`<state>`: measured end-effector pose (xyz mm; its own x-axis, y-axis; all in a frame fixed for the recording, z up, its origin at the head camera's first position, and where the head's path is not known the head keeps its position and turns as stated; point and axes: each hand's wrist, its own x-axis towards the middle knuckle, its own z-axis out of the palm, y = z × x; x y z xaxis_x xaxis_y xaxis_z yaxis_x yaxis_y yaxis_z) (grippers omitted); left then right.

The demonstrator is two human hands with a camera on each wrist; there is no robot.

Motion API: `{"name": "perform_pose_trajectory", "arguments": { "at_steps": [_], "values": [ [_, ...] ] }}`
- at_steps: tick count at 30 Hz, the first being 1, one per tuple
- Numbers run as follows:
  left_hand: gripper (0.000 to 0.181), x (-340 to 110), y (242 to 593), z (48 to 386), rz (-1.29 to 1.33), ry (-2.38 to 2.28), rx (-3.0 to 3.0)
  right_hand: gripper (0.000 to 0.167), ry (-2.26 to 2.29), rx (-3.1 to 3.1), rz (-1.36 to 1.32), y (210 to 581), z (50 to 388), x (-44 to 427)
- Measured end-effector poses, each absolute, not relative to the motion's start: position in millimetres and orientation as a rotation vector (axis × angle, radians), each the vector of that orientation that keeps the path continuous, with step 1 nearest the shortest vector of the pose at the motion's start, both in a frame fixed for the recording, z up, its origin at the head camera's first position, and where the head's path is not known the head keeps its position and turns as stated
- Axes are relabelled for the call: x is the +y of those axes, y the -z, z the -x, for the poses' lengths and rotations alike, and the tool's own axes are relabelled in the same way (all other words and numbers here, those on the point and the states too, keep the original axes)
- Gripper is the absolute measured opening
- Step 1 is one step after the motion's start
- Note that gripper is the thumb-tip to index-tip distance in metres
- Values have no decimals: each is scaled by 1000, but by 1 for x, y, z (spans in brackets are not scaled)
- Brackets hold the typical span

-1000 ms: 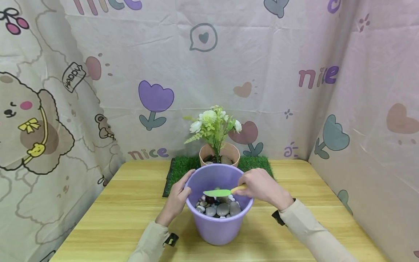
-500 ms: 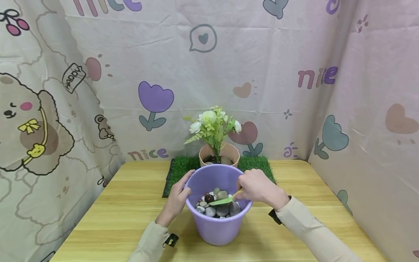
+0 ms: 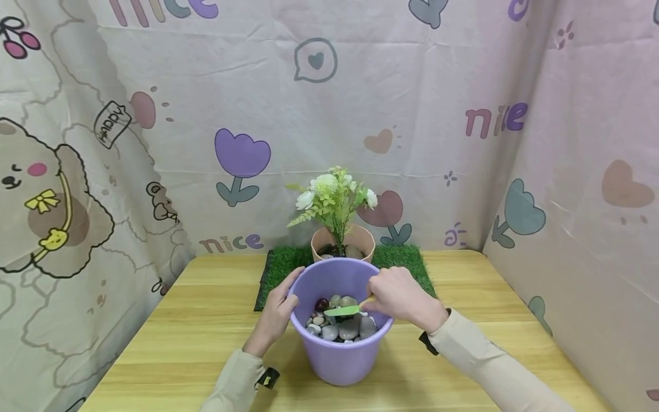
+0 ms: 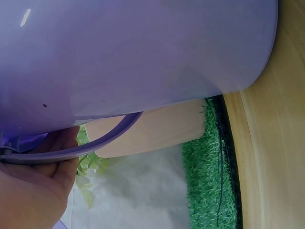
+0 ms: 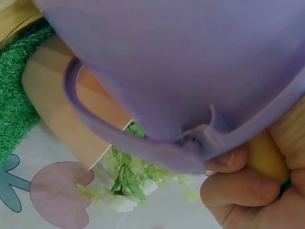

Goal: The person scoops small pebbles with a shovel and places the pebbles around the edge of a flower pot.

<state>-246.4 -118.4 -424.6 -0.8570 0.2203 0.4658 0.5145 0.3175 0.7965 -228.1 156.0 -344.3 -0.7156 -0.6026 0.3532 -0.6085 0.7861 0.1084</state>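
A purple bucket [image 3: 342,363] stands on the wooden table, holding several grey and pale pebbles [image 3: 349,329] and one dark red stone [image 3: 321,305]. My left hand [image 3: 275,313] grips its rim on the left side; in the left wrist view, the fingers lie beside the bucket's handle [image 4: 107,140]. Over the right rim, my right hand [image 3: 401,294] holds a small garden trowel [image 3: 342,311] with a light green blade and a yellow grip [image 5: 267,155]. The blade is inside the bucket, among the pebbles; whether a pebble lies on it cannot be told.
Close behind the bucket, a peach flowerpot [image 3: 369,243] with white flowers [image 3: 325,184] and stones stands on a green turf mat [image 3: 288,269]. A printed cloth [image 3: 443,86] hangs behind and at both sides of the table [image 3: 195,326].
My right hand has lowered the trowel from above the pebbles down among them. Pebbles have shifted, and the dark red stone has moved back and left. My left hand keeps its hold.
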Motion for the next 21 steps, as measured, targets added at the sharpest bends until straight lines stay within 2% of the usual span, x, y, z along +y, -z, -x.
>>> {"name": "perform_pose_trajectory", "arguments": {
  "at_steps": [6,15,21],
  "values": [
    [66,-119,424,246,671,1573,-2318,42,-116,-2639,-877,348,230,147],
    [66,-118,423,247,664,1579,-2314,31,-238,-2757,-693,346,227,144],
    [66,-119,424,246,667,1585,-2312,32,-227,-2776,-637,344,222,140]
  ]
}}
